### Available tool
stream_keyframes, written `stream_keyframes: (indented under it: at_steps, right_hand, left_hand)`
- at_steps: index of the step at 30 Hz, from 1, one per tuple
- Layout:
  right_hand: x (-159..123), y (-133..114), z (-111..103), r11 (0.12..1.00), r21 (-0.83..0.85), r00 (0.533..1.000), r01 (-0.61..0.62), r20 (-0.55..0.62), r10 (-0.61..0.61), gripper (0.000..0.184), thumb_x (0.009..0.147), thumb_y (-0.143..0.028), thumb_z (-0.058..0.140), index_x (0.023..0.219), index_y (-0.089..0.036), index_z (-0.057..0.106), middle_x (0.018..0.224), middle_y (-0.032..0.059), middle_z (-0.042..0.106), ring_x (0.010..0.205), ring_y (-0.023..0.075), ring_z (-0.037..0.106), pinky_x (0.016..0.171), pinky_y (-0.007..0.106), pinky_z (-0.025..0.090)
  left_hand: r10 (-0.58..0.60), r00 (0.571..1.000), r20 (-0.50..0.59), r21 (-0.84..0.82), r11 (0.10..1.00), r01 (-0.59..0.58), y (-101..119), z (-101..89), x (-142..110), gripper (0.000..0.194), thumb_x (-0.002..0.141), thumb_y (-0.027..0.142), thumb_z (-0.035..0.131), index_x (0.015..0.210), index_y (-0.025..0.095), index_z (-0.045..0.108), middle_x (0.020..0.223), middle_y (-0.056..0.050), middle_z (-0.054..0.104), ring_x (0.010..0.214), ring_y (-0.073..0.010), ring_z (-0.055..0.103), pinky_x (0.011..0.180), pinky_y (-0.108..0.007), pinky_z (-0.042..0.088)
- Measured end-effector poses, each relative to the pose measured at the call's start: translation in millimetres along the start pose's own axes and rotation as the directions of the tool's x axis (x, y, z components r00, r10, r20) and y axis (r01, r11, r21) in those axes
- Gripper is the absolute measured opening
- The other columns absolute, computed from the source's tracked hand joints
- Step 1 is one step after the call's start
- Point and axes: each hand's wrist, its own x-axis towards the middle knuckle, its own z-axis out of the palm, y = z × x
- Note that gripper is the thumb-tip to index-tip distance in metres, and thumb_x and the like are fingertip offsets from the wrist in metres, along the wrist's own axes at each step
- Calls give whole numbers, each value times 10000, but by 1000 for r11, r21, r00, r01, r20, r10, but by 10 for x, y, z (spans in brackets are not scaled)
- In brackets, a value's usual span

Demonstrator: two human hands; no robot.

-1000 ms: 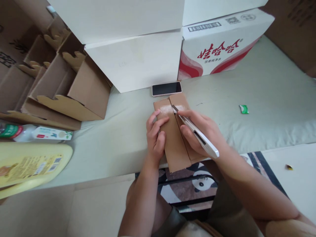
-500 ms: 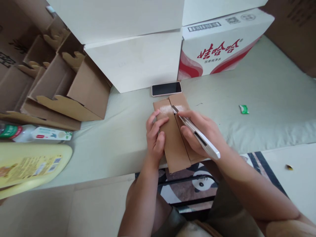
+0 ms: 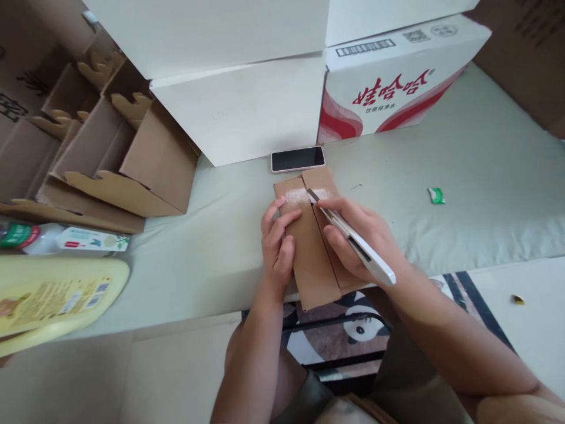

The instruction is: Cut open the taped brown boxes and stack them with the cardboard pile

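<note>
A small brown cardboard box (image 3: pixel 314 253) lies flat on the pale green surface (image 3: pixel 463 176), its two flaps meeting along a middle seam with clear tape (image 3: pixel 304 195) across the far end. My left hand (image 3: pixel 279 241) presses on the box's left flap, fingers curled over it. My right hand (image 3: pixel 364 238) grips a white utility knife (image 3: pixel 353 240). Its blade tip rests on the tape at the seam.
A phone (image 3: pixel 298 158) lies just beyond the box. White cartons (image 3: pixel 247 106) and a red-printed carton (image 3: pixel 397 82) are stacked behind. Open brown boxes (image 3: pixel 110 159) stand at the left, bottles (image 3: pixel 57 282) at the near left. A green wrapper (image 3: pixel 436 195) lies at the right.
My right hand has shifted the knife's handle slightly to the right; the blade tip stays on the tape. My left hand has not moved.
</note>
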Motion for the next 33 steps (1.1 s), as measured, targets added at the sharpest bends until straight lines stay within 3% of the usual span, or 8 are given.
stream_keyframes:
  at_steps: [17, 33]
  right_hand:
    - [-7, 0, -1, 1000, -11, 1000, 1, -10, -1, 262, 989, -347, 536, 1205, -231, 627, 1051, 100, 786, 914, 268, 754, 768, 379, 603]
    - [-11, 1, -6, 1000, 5, 1000, 9, 2, -9, 274, 999, -322, 521, 1242, -234, 614, 1117, 102, 786, 998, 275, 754, 807, 381, 608]
  left_hand:
    - [-5, 1000, 4, 32, 999, 5, -15, -2, 0, 461, 1091, 541, 367, 1320, 271, 661, 1596, -104, 514, 1525, -297, 473, 1270, -524, 407]
    - [17, 1000, 3, 10, 1000, -17, -29, 3, 5, 443, 1093, 525, 383, 1343, 283, 657, 1598, -93, 515, 1521, -288, 479, 1268, -507, 408]
